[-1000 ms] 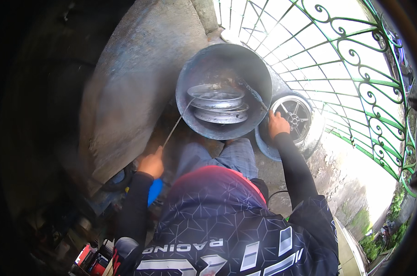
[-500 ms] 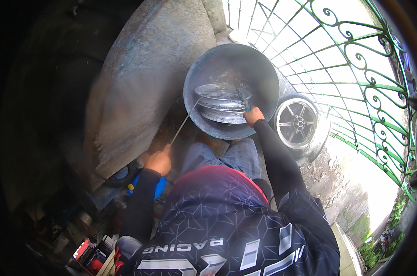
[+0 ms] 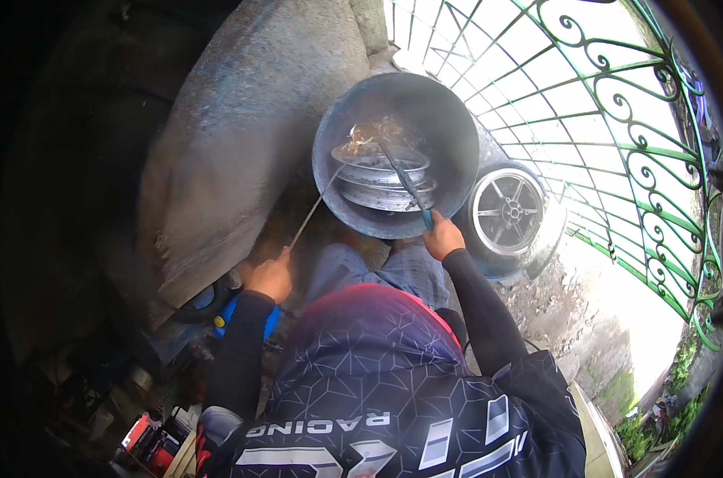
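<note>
A large grey round tub [image 3: 450, 119] stands in front of me. Inside it lies a bare silver wheel rim [image 3: 381, 196], showing two stacked edges. My left hand [image 3: 269, 279] is closed round a thin rod [image 3: 308, 217], whose far end reaches the rim's left side. My right hand [image 3: 444, 237] grips the teal handle of a long dark wand [image 3: 404, 180]. The wand slants away to the left, its tip over the rim's far part. A brownish, blurred patch [image 3: 366, 135] shows near that tip; I cannot make out what it is.
Right of the tub, a spoked silver wheel [image 3: 508, 212] rests on a dark round thing. A big worn grey slab [image 3: 242, 135] rises on the left. Green scrolled metalwork [image 3: 632, 147] closes the right side. A blue container [image 3: 250, 317] sits by my left forearm, with clutter at lower left.
The wand's tip has swung left and away across the rim, and my right hand has dropped slightly nearer me. The brownish patch now stands out more. My left hand still holds the rod.
</note>
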Demonstrator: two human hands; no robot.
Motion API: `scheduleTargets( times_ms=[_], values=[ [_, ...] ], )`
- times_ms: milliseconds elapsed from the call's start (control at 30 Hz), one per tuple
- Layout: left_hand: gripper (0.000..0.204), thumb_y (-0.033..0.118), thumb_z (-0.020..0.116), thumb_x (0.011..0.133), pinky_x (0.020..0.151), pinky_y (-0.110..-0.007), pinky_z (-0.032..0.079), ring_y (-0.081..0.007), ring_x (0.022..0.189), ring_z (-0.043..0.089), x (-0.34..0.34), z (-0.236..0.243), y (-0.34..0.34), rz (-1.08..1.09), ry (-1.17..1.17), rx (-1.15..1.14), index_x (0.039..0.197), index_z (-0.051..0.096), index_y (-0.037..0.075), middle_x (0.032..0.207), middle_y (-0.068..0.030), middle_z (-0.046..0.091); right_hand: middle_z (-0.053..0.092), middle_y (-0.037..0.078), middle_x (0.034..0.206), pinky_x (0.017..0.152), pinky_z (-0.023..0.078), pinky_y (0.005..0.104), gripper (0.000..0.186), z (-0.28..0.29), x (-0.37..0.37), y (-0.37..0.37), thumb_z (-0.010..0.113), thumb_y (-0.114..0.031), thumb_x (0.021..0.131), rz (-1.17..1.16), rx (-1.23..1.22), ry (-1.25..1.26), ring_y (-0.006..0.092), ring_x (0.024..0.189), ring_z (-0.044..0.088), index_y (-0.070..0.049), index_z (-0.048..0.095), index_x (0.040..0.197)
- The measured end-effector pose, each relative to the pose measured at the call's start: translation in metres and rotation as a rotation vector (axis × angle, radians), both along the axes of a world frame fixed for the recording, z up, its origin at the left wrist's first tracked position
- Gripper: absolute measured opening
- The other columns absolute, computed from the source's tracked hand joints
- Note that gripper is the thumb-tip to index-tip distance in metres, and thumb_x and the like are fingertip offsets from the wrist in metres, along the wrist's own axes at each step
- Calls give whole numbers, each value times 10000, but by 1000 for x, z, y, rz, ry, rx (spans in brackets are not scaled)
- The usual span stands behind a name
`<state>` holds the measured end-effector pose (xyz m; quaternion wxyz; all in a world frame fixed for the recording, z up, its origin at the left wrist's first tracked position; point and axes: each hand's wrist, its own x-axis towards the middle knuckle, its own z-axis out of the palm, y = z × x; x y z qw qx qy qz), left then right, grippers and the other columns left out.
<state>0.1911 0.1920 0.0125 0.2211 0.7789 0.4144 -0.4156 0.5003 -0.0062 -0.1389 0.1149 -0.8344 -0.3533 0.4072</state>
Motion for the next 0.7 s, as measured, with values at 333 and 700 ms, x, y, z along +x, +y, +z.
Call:
scheduleTargets(
  times_ms=[333,700],
  values=[
    [658,144,472,875,949,-503,474,-435,1067,631,13,10,-3,158,55,-22,1517,357,54,1107,-295,660,603,216,1220,872,543,465,523,-10,22,1,496,-141,908,168,-172,-156,388,1042,664,-82,458,1427],
    [646,188,471,864,1014,-425,443,-401,1166,596,-7,2,-4,377,-192,-97,1486,408,26,1271,-305,591,629,159,1077,767,574,450,313,-88,96,7,468,-149,976,287,-117,-548,330,936,700,-109,564,1271]
  ],
)
